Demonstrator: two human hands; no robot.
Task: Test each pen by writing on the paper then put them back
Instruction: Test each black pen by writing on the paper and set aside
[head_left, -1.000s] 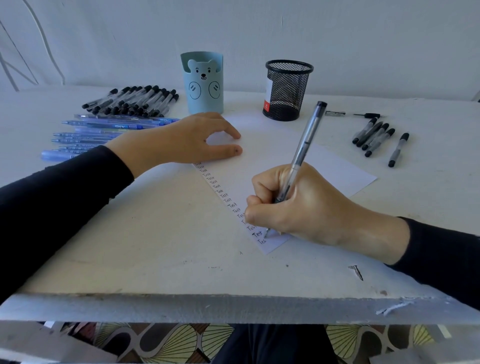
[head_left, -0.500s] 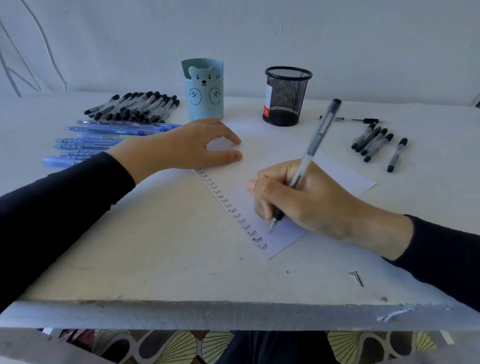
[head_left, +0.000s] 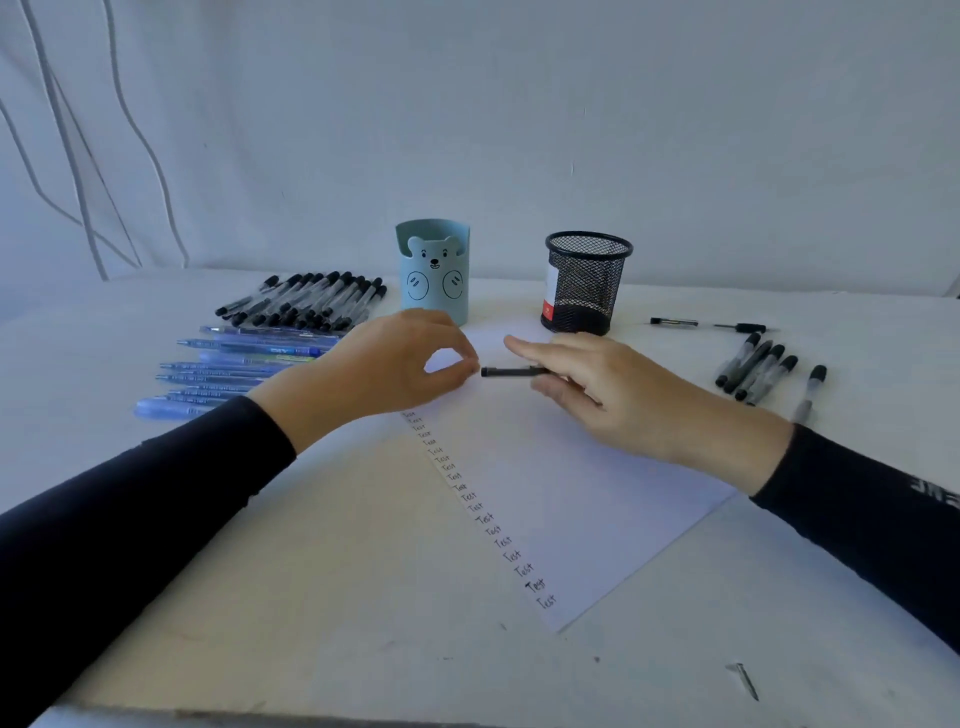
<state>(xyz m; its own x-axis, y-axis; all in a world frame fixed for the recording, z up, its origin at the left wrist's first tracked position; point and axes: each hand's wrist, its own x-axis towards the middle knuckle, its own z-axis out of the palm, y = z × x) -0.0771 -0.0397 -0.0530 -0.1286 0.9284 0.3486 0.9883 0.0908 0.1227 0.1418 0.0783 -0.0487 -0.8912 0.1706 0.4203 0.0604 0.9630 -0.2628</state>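
Note:
My right hand (head_left: 613, 395) holds a black-capped pen (head_left: 511, 371) level above the far end of the white paper (head_left: 597, 509), its black end pointing left. My left hand (head_left: 384, 369) hovers there too, thumb and forefinger pinching the tip of that black end. A column of handwritten "Test" words (head_left: 483, 519) runs down the paper's left edge. A light-blue bear pen holder (head_left: 434, 270) and a black mesh cup (head_left: 587, 283) stand behind the paper.
Several black-capped pens (head_left: 306, 301) and blue pens (head_left: 234, 369) lie in rows at the back left. More black-capped pens (head_left: 753, 371) lie at the right, with a taken-apart pen (head_left: 706, 325) behind them. A small screw (head_left: 745, 680) lies near the front edge.
My right hand stopped writing, lifted the pen off the paper and carried it to the far end, turning it level. My left hand left the paper and closed on the pen's black end.

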